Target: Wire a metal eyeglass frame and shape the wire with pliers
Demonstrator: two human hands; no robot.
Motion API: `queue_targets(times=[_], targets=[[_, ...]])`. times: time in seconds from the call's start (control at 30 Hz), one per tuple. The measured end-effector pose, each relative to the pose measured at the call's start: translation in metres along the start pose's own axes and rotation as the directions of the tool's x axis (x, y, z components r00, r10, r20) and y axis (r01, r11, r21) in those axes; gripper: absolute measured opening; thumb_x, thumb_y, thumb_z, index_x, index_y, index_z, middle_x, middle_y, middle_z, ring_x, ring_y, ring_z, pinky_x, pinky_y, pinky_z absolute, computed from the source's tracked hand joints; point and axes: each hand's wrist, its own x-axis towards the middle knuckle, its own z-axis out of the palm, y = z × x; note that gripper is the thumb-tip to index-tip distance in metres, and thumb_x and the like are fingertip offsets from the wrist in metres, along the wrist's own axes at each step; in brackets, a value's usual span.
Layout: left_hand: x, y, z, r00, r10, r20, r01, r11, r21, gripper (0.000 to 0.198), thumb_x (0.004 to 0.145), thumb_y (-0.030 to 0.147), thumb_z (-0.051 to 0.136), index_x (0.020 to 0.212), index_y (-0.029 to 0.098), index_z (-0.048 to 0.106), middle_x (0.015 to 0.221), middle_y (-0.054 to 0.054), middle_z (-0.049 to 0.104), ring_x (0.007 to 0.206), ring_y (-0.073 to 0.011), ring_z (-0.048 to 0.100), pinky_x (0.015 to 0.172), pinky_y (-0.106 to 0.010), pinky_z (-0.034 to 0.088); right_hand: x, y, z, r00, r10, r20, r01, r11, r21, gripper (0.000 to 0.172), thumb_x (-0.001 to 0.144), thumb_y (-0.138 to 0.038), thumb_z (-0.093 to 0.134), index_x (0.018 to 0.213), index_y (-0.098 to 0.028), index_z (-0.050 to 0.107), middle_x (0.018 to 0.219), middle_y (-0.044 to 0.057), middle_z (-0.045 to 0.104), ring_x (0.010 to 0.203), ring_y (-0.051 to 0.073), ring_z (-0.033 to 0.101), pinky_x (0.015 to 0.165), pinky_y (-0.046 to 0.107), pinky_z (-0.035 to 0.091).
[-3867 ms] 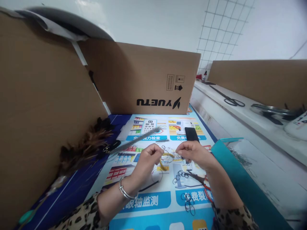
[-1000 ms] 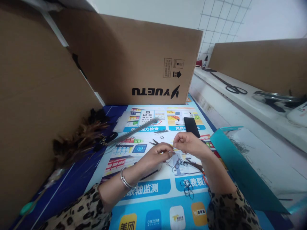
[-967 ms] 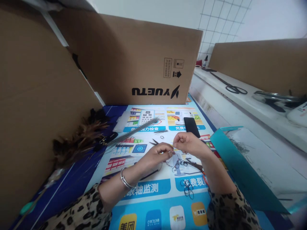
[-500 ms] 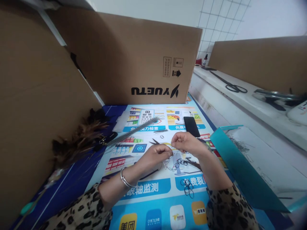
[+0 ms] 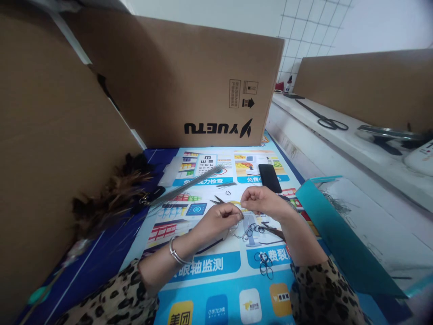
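Observation:
My left hand [image 5: 220, 219] is closed in a pinch over the printed mat, thumb against forefinger, on something too small to make out. Just below its fingertips lie thin, pale wire-like loops, and beside them a cluster of small dark rings [image 5: 252, 229]. Facing it, my right hand [image 5: 261, 200] also pinches thumb and fingers together; what it grips, if anything, is too fine to identify. Dark pointed tool tips [image 5: 216, 199] stick out behind my left hand. A dark tool [image 5: 274, 233] lies under my right wrist. More dark rings [image 5: 265, 265] rest nearer to me.
A bundle of thin wires [image 5: 189, 184] lies to the left, by brown feathers [image 5: 111, 198]. Behind my right hand is a black phone [image 5: 269, 178]. At right stands a teal-edged box [image 5: 348, 248] with wire pieces inside. Scissors [image 5: 329, 123] lie on the ledge; cardboard [image 5: 203, 81] stands behind.
Both hands keep almost the same pinched pose and place. The whole view has shifted very slightly; nothing on the mat has visibly moved.

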Motion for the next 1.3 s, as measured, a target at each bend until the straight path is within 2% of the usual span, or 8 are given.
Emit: queue_targets(times=[0.23, 0.53, 0.67, 0.73, 0.93, 1.17, 1.3], targets=[[0.0, -0.002, 0.0, 0.999, 0.025, -0.021, -0.024, 0.997, 0.069, 0.014, 0.078, 0.026, 0.057, 0.074, 0.013, 0.062, 0.069, -0.002, 0.057, 0.064, -0.0114, 0.05, 0.061, -0.023, 0.04, -0.001, -0.003, 0.0, 1.0, 0.008, 0.015, -0.008, 1.0, -0.027, 0.016, 0.074, -0.03, 0.061, 0.076, -0.014, 0.058, 0.057, -0.006, 0.048, 0.047, 0.006, 0.042, 0.044, 0.019, 0.033], [0.0, -0.006, -0.002, 1.0, 0.003, -0.026, -0.003, 1.0, 0.022, 0.014, 0.077, 0.027, 0.058, 0.074, 0.013, 0.061, 0.067, -0.001, 0.057, 0.061, -0.0116, 0.05, 0.06, -0.024, 0.041, 0.001, 0.005, -0.003, 1.0, 0.019, -0.006, -0.019, 0.999, -0.032, 0.022, 0.076, -0.036, 0.06, 0.078, -0.015, 0.057, 0.055, -0.005, 0.048, 0.048, 0.006, 0.045, 0.043, 0.018, 0.034], [0.001, -0.004, -0.006, 1.0, -0.013, -0.023, 0.012, 0.999, -0.041, 0.017, 0.076, 0.029, 0.059, 0.076, 0.013, 0.063, 0.069, -0.002, 0.059, 0.063, -0.0119, 0.051, 0.062, -0.025, 0.041, 0.003, 0.009, -0.005, 0.998, 0.008, -0.062, -0.016, 0.992, -0.123, 0.022, 0.078, -0.038, 0.056, 0.077, -0.016, 0.057, 0.056, -0.005, 0.049, 0.049, 0.007, 0.045, 0.044, 0.018, 0.034], [0.001, -0.001, -0.012, 0.998, -0.016, -0.055, 0.013, 0.998, -0.055, 0.018, 0.076, 0.031, 0.06, 0.076, 0.013, 0.062, 0.071, -0.002, 0.059, 0.064, -0.0118, 0.051, 0.063, -0.025, 0.041, 0.004, 0.011, -0.008, 0.994, -0.014, -0.112, -0.01, 0.978, -0.207, 0.022, 0.078, -0.038, 0.055, 0.075, -0.016, 0.058, 0.057, -0.003, 0.051, 0.051, 0.008, 0.046, 0.046, 0.019, 0.035], [-0.001, 0.011, -0.035, 0.988, 0.043, -0.148, -0.044, 0.999, -0.003, 0.016, 0.075, 0.03, 0.062, 0.073, 0.015, 0.062, 0.067, 0.0, 0.056, 0.063, -0.011, 0.047, 0.061, -0.023, 0.038, -0.005, 0.01, -0.023, 0.973, -0.049, -0.224, -0.066, 0.877, -0.477, 0.019, 0.078, -0.035, 0.054, 0.076, -0.017, 0.061, 0.066, 0.001, 0.06, 0.059, 0.012, 0.052, 0.05, 0.022, 0.034], [0.001, 0.013, -0.051, 0.977, 0.07, -0.202, -0.073, 0.997, -0.006, 0.015, 0.074, 0.03, 0.062, 0.072, 0.015, 0.063, 0.065, -0.001, 0.056, 0.06, -0.0118, 0.046, 0.058, -0.025, 0.036, -0.026, -0.009, -0.036, 0.985, -0.022, -0.172, -0.11, 0.688, -0.718, 0.012, 0.075, -0.027, 0.056, 0.071, -0.019, 0.064, 0.068, 0.003, 0.064, 0.061, 0.015, 0.054, 0.053, 0.025, 0.032], [0.0, 0.018, -0.059, 0.969, 0.095, -0.228, -0.102, 0.995, -0.021, 0.015, 0.074, 0.03, 0.063, 0.07, 0.016, 0.062, 0.063, -0.001, 0.054, 0.059, -0.0124, 0.047, 0.057, -0.026, 0.035, -0.02, -0.003, -0.026, 0.991, 0.01, -0.13, -0.112, 0.572, -0.812, 0.015, 0.078, -0.024, 0.052, 0.074, -0.02, 0.065, 0.071, 0.004, 0.066, 0.064, 0.016, 0.056, 0.055, 0.025, 0.031]])
